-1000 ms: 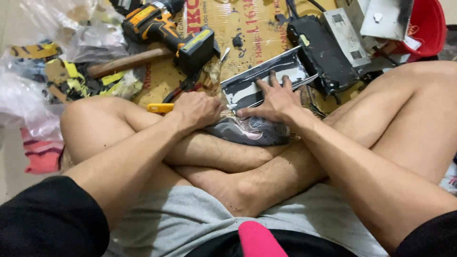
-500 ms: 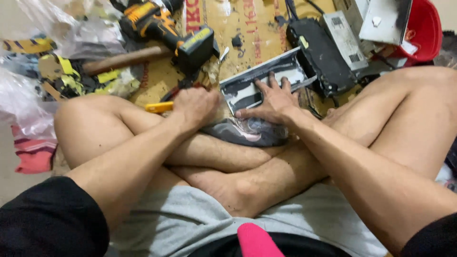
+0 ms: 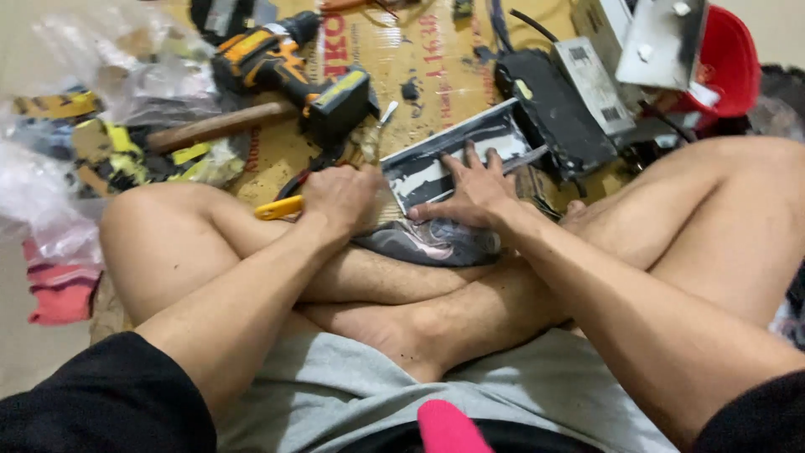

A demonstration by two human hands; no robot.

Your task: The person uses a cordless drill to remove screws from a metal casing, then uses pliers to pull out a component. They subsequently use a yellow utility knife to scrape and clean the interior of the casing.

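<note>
Hands are both busy mid-frame: left hand (image 3: 340,197) is curled tight around a yellow-handled tool (image 3: 281,207), and right hand (image 3: 474,191) is spread flat, fingers wide, on a grey metal panel (image 3: 453,155) just above the crossed shins. Cordless drill (image 3: 289,71) and wooden-handled hammer (image 3: 220,126) lie on the cardboard (image 3: 436,63), upper left.

Left hand (image 3: 340,197) curled in a closed grip, right hand (image 3: 474,191) flat with fingers spread, forearms extended over crossed legs.

One cordless drill (image 3: 289,71), one wooden-handled hammer (image 3: 220,126), two hands, one red cap (image 3: 731,63).
</note>
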